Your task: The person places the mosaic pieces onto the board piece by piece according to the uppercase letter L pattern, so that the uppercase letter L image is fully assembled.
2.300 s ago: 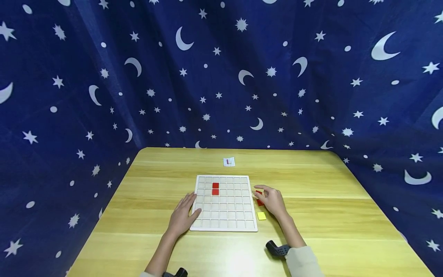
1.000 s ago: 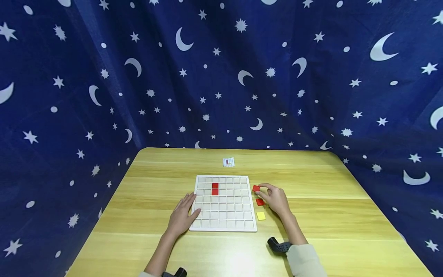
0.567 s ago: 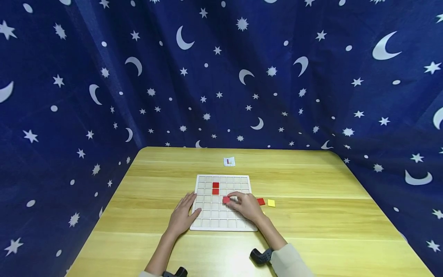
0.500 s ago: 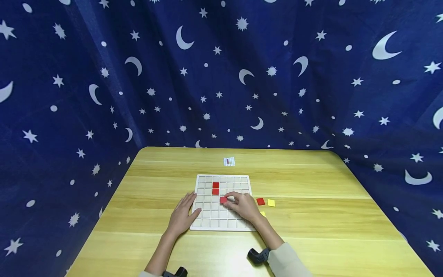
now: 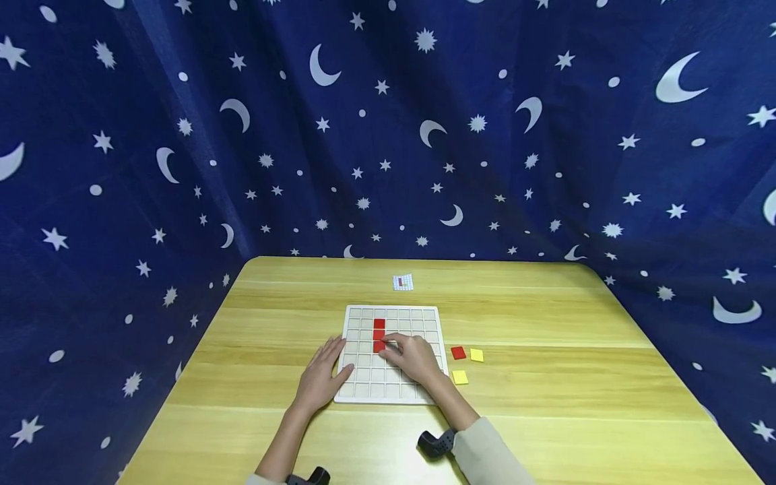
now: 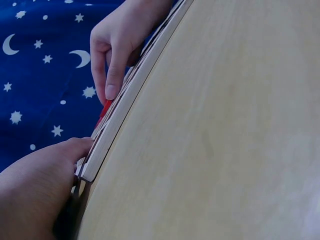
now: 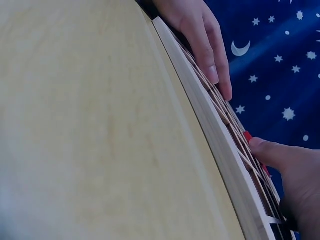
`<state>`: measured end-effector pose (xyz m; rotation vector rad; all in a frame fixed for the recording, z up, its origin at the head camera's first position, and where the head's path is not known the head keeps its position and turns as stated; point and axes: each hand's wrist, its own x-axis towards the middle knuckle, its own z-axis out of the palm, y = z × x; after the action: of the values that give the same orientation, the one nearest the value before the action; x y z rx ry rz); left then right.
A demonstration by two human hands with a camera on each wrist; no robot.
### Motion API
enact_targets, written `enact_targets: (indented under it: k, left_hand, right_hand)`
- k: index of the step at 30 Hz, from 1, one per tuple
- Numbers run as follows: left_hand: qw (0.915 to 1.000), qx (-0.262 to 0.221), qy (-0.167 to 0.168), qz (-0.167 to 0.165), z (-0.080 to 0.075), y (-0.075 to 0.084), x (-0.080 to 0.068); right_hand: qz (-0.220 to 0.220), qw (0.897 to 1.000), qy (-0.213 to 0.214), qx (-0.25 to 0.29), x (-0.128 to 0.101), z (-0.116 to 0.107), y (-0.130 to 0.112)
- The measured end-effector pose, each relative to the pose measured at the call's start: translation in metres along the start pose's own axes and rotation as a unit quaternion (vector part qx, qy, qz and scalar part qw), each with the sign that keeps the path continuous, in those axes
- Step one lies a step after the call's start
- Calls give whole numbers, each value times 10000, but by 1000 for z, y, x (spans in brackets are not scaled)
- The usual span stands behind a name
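In the head view a white gridded board (image 5: 400, 392) lies on the table. Two red square tiles (image 5: 378, 329) fill neighbouring cells of one column. Directly below them in that column is a third red tile (image 5: 378, 347), pinched at its right side between the thumb and a finger of my right hand (image 5: 412, 357). It appears to lie in or just on its cell; the exact depth is hard to tell. My left hand (image 5: 320, 377) rests along the board's left edge, fingers straight. The left wrist view shows the right hand (image 6: 120, 45) reaching down to red at the board.
Right of the board lie a loose red tile (image 5: 458, 353) and two yellow tiles (image 5: 477, 355). Behind the board is a small printed grid card (image 5: 403, 282). A dark blue curtain (image 5: 388, 135) with moons and stars hangs beyond the wooden table (image 5: 515, 296).
My right hand picked up a red tile right of the board and carried it left to below the two red ones. The left hand has stayed put.
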<state>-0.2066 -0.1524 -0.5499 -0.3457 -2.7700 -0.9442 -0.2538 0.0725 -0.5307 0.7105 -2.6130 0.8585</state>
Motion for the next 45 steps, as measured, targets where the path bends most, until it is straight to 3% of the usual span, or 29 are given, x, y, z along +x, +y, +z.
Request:
enact_targets:
  k: [12, 23, 30, 36, 45]
  left_hand:
    - [10000, 28, 24, 26, 2, -2, 1]
    - [9999, 75, 107, 57, 3, -4, 0]
    - [9998, 86, 171, 109, 3, -4, 1]
    - [9999, 99, 92, 63, 3, -5, 1]
    - [9999, 79, 55, 38, 2, -2, 1]
  right_hand:
    - [-128, 9998, 142, 12, -5, -7, 3]
    - [-389, 9977, 381, 409, -37, -43, 33]
    - [126, 9986, 412, 305, -54, -72, 63]
    - [689, 9975, 161, 6, -63, -90, 82]
    - [839, 9961, -102, -253, -67, -96, 95]
